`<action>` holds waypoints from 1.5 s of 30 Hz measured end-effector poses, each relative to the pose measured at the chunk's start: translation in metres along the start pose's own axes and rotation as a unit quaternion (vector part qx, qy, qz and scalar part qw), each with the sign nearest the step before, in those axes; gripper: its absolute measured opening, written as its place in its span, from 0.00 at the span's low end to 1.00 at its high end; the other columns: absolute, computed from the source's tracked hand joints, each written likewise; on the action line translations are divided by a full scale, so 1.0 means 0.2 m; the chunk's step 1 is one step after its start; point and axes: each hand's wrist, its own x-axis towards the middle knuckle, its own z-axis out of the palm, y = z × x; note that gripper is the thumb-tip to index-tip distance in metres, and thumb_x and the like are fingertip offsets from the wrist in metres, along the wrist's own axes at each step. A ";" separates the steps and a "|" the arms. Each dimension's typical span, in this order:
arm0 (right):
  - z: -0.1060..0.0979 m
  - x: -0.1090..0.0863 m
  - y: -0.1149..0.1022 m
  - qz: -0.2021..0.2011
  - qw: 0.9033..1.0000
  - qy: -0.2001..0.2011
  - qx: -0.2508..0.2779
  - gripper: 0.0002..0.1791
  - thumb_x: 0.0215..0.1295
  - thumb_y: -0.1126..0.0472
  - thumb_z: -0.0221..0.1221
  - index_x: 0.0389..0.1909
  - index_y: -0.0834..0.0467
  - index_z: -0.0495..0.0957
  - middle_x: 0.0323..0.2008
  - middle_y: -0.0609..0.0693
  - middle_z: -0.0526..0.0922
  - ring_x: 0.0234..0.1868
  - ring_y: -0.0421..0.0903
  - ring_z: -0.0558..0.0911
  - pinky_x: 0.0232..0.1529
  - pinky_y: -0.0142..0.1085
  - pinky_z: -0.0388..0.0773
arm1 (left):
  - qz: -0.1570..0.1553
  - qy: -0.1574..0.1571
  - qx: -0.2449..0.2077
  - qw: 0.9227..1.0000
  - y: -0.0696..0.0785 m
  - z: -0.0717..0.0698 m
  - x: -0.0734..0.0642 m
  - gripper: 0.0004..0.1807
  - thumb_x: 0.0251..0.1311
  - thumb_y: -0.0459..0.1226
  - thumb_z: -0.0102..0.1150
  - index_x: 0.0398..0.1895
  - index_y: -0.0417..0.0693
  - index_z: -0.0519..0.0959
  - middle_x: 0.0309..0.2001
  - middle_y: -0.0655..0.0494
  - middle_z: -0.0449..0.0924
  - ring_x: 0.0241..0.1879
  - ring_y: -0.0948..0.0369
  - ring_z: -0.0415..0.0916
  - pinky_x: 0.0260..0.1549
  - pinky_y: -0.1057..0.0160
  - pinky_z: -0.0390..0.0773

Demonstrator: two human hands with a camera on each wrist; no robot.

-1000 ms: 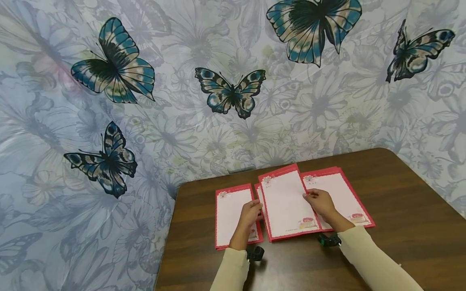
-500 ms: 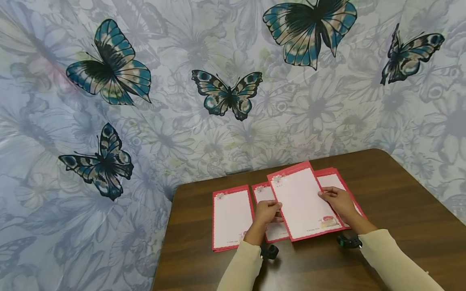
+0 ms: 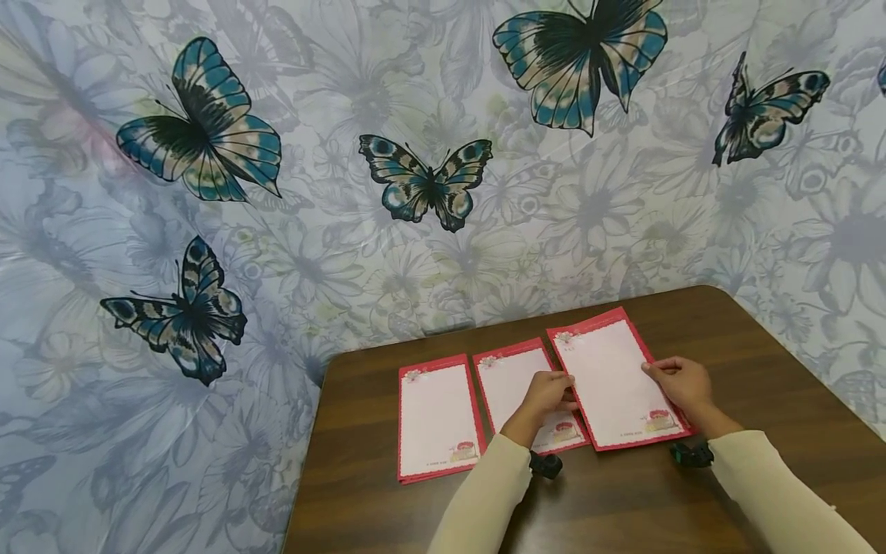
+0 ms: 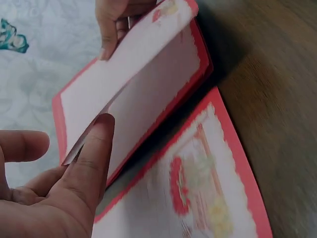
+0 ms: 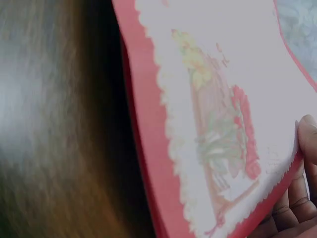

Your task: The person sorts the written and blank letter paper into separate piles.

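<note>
Both hands hold a red-bordered sheet of stationery paper (image 3: 609,385), white inside with a cake drawing in its lower corner. My left hand (image 3: 547,396) is at its left edge; in the left wrist view the index fingertip (image 4: 103,124) lies along that edge. My right hand (image 3: 685,385) pinches the right edge, thumb on top and fingers below in the right wrist view. Under the raised sheet lies a matching sheet (image 4: 158,104), largely covered in the head view. Matching paper lies in a middle pile (image 3: 508,377), partly behind the left hand, and a left pile (image 3: 439,415).
The piles lie side by side on a brown wooden table (image 3: 360,431) with a rounded far corner. Behind it rises a wall (image 3: 311,192) covered with flowers and butterflies. A small black device (image 3: 547,465) is worn on each wrist.
Both hands have moved to the right together, carrying the sheet from over the middle pile to over the right-hand paper. The middle pile has come into fuller view.
</note>
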 end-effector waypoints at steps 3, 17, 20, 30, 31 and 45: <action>-0.01 0.02 0.03 0.005 1.000 0.005 -0.014 0.32 0.67 0.40 0.60 0.46 0.69 0.80 0.42 0.66 0.82 0.40 0.56 0.78 0.33 0.37 0.71 | -0.005 0.006 -0.013 1.000 0.00 0.04 0.03 0.10 0.68 0.36 0.57 0.40 0.38 0.84 0.33 0.51 0.80 0.28 0.60 0.81 0.36 0.57 0.87; 0.00 0.08 0.06 0.006 0.996 -0.001 -0.093 0.28 0.66 0.41 0.60 0.40 0.65 0.81 0.40 0.65 0.84 0.40 0.60 0.79 0.33 0.45 0.73 | -0.035 0.027 -0.005 0.999 -0.01 0.12 0.09 0.18 0.68 0.36 0.59 0.55 0.33 0.76 0.39 0.52 0.76 0.31 0.60 0.74 0.36 0.58 0.87; 0.00 0.09 0.06 0.006 0.993 -0.020 -0.116 0.25 0.66 0.43 0.61 0.40 0.65 0.81 0.39 0.65 0.83 0.39 0.60 0.79 0.33 0.46 0.73 | -0.038 0.027 0.005 0.999 0.01 0.12 0.08 0.16 0.68 0.36 0.58 0.53 0.33 0.77 0.41 0.51 0.77 0.35 0.58 0.75 0.39 0.56 0.86; -0.05 0.12 0.06 0.004 0.981 -0.079 -0.176 0.24 0.63 0.46 0.64 0.39 0.67 0.80 0.35 0.65 0.82 0.35 0.59 0.78 0.31 0.48 0.77 | -0.057 0.005 0.031 0.998 0.05 0.11 0.05 0.18 0.67 0.37 0.60 0.54 0.31 0.78 0.46 0.44 0.80 0.44 0.49 0.81 0.43 0.52 0.85; -0.06 0.12 0.05 0.006 0.981 -0.081 -0.176 0.25 0.63 0.46 0.64 0.39 0.67 0.80 0.35 0.65 0.82 0.35 0.59 0.78 0.31 0.48 0.76 | -0.059 0.006 0.032 0.998 0.05 0.10 0.05 0.17 0.67 0.37 0.60 0.52 0.32 0.79 0.45 0.44 0.80 0.44 0.49 0.82 0.43 0.52 0.85; -0.04 0.11 0.03 0.015 0.980 -0.086 -0.177 0.26 0.69 0.48 0.56 0.48 0.71 0.73 0.44 0.71 0.78 0.41 0.65 0.78 0.37 0.53 0.76 | -0.030 -0.093 0.011 0.995 0.07 -0.12 -0.05 0.22 0.71 0.37 0.55 0.60 0.28 0.75 0.54 0.43 0.78 0.53 0.48 0.79 0.50 0.47 0.82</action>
